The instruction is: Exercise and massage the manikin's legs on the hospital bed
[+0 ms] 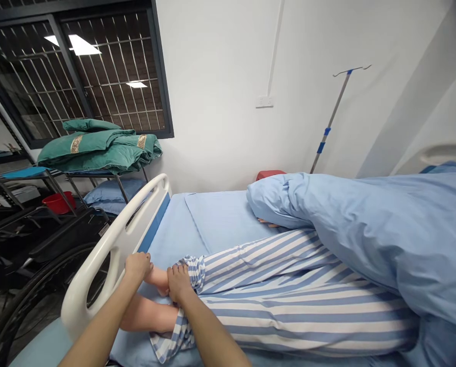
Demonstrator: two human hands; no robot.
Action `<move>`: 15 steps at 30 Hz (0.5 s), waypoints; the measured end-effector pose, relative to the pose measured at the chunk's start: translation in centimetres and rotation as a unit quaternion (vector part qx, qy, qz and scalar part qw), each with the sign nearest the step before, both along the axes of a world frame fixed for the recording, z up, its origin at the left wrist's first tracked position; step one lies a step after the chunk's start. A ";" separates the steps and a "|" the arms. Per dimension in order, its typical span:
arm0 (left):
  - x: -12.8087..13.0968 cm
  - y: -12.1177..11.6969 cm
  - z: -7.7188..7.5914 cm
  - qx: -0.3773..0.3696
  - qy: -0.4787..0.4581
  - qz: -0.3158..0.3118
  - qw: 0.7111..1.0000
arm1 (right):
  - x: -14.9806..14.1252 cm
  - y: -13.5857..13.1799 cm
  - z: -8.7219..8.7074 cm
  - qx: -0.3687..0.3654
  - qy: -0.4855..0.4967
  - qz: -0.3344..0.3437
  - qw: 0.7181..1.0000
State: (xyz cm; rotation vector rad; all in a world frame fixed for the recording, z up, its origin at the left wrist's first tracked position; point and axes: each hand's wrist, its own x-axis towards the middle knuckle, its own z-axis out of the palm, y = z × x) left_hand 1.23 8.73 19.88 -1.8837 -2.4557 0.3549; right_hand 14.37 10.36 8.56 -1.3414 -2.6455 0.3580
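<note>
Gripping the striped trouser cuff [195, 270], the right hand [179, 283] was closed firmly; the left hand [138, 267] lay curled on the bare foot [158, 279], just beside the white bed rail [113, 244].

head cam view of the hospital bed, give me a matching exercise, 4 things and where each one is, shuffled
Things:
1. green folded quilts
2. red plastic basin
3. IV pole
4. the person's right hand

Places:
A. against the white wall
B. at the cuff of the striped trousers
C. on top of the metal rack
D. under that rack

Pairs: 1-C, 2-D, 3-A, 4-B
</note>
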 end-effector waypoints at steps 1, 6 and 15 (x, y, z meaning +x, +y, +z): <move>-0.1 0.4 -0.1 -0.003 0.002 -0.002 1.000 | 0.0 0.1 0.0 0.000 0.001 -0.002 1.000; -1.1 2.4 -0.8 -0.017 -0.009 -0.003 1.000 | -0.3 0.8 0.1 -0.001 0.009 -0.009 1.000; -2.8 4.1 -3.4 0.024 -0.072 0.077 0.994 | -0.8 1.1 -0.8 0.018 0.007 -0.027 0.999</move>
